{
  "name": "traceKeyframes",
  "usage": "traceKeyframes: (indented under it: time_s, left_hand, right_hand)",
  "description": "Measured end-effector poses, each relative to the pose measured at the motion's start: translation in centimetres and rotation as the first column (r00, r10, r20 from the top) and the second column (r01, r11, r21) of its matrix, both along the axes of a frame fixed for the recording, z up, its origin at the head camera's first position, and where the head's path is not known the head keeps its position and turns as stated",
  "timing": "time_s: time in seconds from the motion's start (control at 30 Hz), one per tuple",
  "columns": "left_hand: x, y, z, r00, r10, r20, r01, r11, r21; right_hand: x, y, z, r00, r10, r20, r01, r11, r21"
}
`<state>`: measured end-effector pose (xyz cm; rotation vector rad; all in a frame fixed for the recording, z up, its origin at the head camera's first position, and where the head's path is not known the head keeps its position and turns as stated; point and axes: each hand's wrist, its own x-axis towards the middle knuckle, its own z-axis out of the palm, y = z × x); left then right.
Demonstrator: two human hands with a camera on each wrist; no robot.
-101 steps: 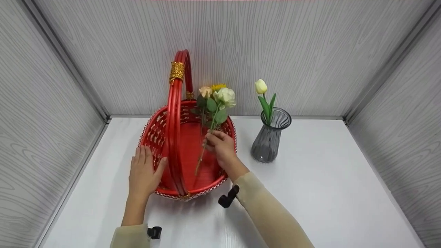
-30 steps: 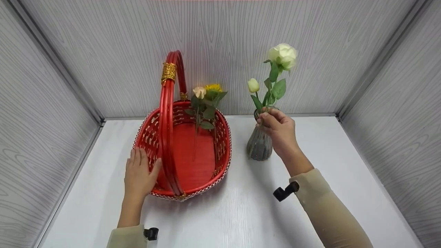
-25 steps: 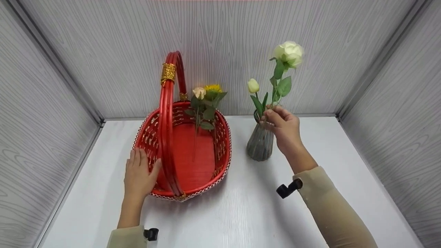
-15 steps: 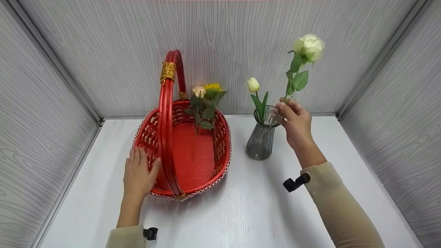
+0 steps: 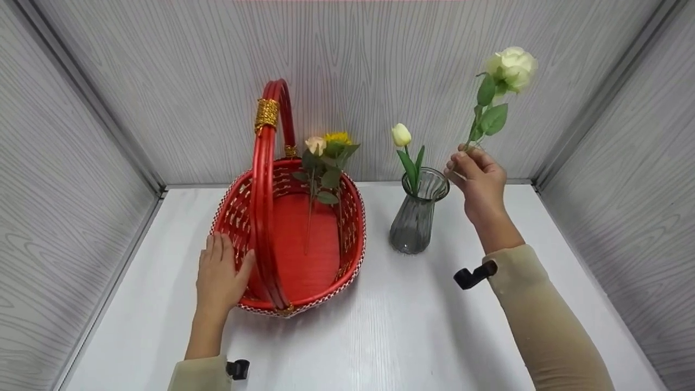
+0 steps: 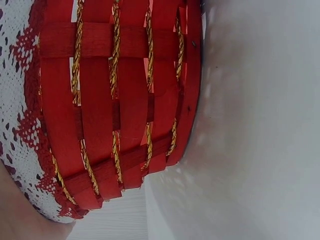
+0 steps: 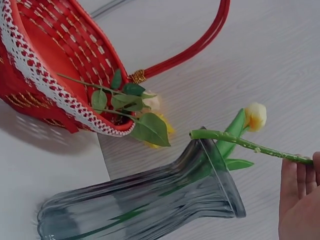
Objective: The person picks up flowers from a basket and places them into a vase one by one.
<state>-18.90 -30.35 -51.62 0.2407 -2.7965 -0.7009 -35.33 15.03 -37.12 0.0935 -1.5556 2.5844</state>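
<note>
My right hand (image 5: pixel 480 179) pinches a white rose (image 5: pixel 513 70) by its green stem, up and to the right of the glass vase (image 5: pixel 411 228). In the right wrist view, the rose stem's (image 7: pixel 250 146) cut end shows by the rim of the vase (image 7: pixel 145 200). Inside that vase stands a pale yellow tulip (image 5: pixel 401 136). My left hand (image 5: pixel 220 277) rests on the left rim of the red woven basket (image 5: pixel 304 271), fingers extended and thumb spread. In the left wrist view, part of this hand (image 6: pixel 20 220) shows against the basket's lace edge.
A peach rose (image 5: pixel 315 145) and a yellow flower (image 5: pixel 337 138) lean at the basket's back right, stems inside. The basket's tall handle (image 5: pixel 261 190) arches over it. White tabletop (image 5: pixel 391 331) spreads in front, with grey wood-grain panels (image 5: pixel 347 65) behind and on both sides.
My right hand has carried the white rose from the basket to the vase, then up and right of its mouth. My left hand has stayed on the basket rim.
</note>
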Motion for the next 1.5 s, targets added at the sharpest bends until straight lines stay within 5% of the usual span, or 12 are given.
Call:
traceKeyframes:
  time_s: [0.83,1.33,1.5]
  left_hand:
    - [-0.2,0.3,-0.1,1.000,0.009,-0.005,-0.009,1.000,-0.002]
    - [-0.1,0.2,-0.3,1.000,0.017,-0.010,-0.017,1.000,0.000]
    - [-0.2,0.0,0.0,1.000,0.014,-0.014,-0.014,1.000,-0.002]
  right_hand:
    - [-1.7,1.4,0.7,0.986,-0.146,-0.075,0.143,0.988,-0.051]
    - [-1.5,0.1,-1.9,0.993,-0.113,0.028,0.107,0.982,0.156]
    - [-2.0,-0.3,-2.9,0.991,-0.131,-0.026,0.133,0.965,0.226]
